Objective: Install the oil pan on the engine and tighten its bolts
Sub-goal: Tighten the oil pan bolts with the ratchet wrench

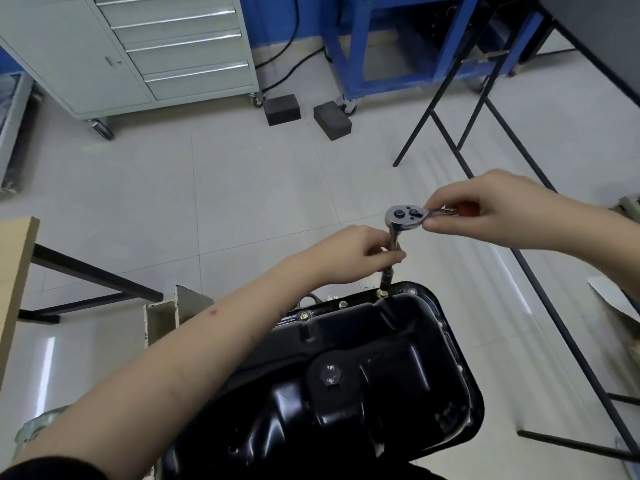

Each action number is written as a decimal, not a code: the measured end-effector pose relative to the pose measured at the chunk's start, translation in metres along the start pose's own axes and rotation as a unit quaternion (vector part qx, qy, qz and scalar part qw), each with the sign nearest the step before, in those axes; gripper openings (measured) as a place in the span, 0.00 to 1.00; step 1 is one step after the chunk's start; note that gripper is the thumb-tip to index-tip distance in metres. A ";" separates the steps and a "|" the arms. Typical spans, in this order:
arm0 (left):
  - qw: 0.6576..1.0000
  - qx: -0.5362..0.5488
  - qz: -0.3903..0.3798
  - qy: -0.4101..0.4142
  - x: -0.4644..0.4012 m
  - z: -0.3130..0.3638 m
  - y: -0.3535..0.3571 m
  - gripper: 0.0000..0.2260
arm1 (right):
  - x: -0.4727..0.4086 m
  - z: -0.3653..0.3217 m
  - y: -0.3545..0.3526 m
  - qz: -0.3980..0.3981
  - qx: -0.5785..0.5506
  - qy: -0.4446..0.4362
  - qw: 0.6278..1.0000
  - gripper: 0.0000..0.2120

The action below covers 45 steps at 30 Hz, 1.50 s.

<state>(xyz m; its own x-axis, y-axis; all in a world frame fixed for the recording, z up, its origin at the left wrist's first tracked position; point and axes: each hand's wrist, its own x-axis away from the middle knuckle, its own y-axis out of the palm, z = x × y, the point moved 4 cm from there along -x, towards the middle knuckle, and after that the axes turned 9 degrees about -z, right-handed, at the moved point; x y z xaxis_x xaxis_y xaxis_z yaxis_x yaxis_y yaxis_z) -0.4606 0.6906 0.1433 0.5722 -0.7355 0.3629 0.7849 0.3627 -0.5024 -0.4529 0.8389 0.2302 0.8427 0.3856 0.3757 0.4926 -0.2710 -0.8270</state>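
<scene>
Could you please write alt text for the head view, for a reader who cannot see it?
A person works a ratchet on a bolt at the far flange of a black oil pan: the right hand holds the handle, the left hand grips the extension below the head. Two more bolts sit along that flange; behind stand a grey tool cabinet and a blue frame.

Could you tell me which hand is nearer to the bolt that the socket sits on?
Left hand: it pinches the extension just above the bolt. Right hand holds the ratchet handle, higher and off to the right.
</scene>
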 end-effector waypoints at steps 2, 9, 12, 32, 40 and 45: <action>1.000 -0.007 -0.010 0.001 -0.005 0.001 0.004 0.11 | 0.004 0.008 0.003 0.001 -0.020 0.008 1.000 0.14; 0.998 -0.062 -0.020 0.005 -0.013 -0.007 0.011 0.15 | 0.005 0.018 0.017 -0.013 -0.034 0.013 0.999 0.15; 0.999 -0.051 -0.017 0.006 -0.014 -0.010 0.012 0.15 | 0.003 0.019 0.019 -0.017 -0.037 0.007 0.999 0.14; 0.988 -0.136 -0.064 0.026 -0.011 0.001 0.024 0.14 | 0.001 0.004 0.018 -0.075 0.119 -0.109 0.984 0.13; 0.989 -0.143 -0.014 0.023 -0.012 0.001 0.024 0.15 | 0.002 0.000 0.024 -0.060 0.202 -0.024 0.977 0.17; 0.985 -0.169 -0.025 0.014 -0.010 0.004 0.024 0.15 | 0.004 -0.009 0.027 -0.055 0.228 -0.061 0.970 0.13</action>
<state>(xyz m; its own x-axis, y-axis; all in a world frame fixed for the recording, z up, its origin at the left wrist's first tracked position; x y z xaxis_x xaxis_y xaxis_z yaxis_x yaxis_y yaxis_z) -0.4465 0.7087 0.1308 0.5250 -0.7642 0.3747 0.6850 0.1181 -0.7189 -0.4341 0.8254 0.2133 0.7449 0.4988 0.4430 0.4076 0.1853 -0.8942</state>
